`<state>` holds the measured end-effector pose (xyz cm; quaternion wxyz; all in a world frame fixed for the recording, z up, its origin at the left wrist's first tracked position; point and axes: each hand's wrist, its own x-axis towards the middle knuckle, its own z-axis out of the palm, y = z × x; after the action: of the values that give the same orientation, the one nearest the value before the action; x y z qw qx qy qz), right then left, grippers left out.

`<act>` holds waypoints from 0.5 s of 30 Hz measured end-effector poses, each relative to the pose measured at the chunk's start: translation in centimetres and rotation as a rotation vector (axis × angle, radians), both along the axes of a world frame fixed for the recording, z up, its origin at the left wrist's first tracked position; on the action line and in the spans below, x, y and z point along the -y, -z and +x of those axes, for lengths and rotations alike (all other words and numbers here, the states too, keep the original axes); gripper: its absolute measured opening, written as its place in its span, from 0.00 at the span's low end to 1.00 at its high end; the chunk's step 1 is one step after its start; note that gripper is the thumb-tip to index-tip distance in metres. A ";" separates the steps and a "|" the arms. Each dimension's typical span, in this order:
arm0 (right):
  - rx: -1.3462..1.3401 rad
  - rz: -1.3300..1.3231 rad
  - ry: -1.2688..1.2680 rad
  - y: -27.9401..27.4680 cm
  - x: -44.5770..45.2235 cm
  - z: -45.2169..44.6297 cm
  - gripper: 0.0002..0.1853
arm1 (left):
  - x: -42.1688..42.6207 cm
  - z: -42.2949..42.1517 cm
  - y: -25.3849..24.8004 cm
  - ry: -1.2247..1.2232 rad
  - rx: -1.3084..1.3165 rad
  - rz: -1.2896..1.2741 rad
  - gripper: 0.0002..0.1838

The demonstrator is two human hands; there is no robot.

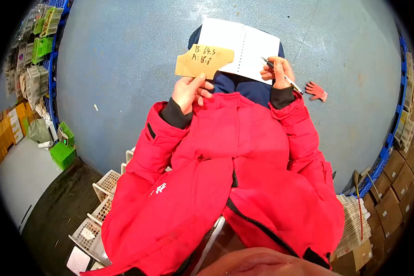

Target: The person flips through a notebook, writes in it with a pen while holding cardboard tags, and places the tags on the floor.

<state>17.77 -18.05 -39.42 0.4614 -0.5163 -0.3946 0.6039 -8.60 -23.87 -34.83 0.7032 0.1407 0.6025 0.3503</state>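
Observation:
An open spiral notebook (257,48) with blank-looking pages rests on my knees. My left hand (192,91) pinches the lower edge of a piece of brown cardboard (188,64), which overlaps the notebook's left page. Handwriting on the cardboard reads "B: 64.3" and "A: 18.8", the second line partly unclear. In my right hand (279,72) is a pen (292,84), its dark tip pointing up and left over the right page. Whether the tip touches the paper, I cannot tell.
A red glove (316,91) lies on the blue-grey floor (133,55) to the right. White plastic baskets (106,184) stand at the lower left, near a green basket (63,155). Stacked cardboard boxes (391,211) are at the far right.

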 end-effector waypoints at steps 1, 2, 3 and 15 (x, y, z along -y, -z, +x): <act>0.010 -0.011 0.011 -0.2 0.0 -0.1 0.18 | 0.1 -0.2 -0.2 0.028 0.026 -0.024 0.14; 0.011 -0.007 0.014 -0.2 0.0 -0.1 0.18 | 0.2 -0.4 -0.1 0.025 0.037 -0.019 0.15; 0.012 -0.003 0.016 -0.1 0.1 -0.1 0.18 | 0.3 -0.5 0.0 0.021 0.048 -0.013 0.16; -0.002 -0.006 -0.007 -0.2 0.1 -0.2 0.17 | -0.9 -0.2 0.5 0.003 0.047 -0.045 0.15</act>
<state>17.59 -18.20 -39.22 0.4582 -0.5158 -0.3939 0.6073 -8.79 -22.96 -35.32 0.7207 0.1176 0.5933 0.3389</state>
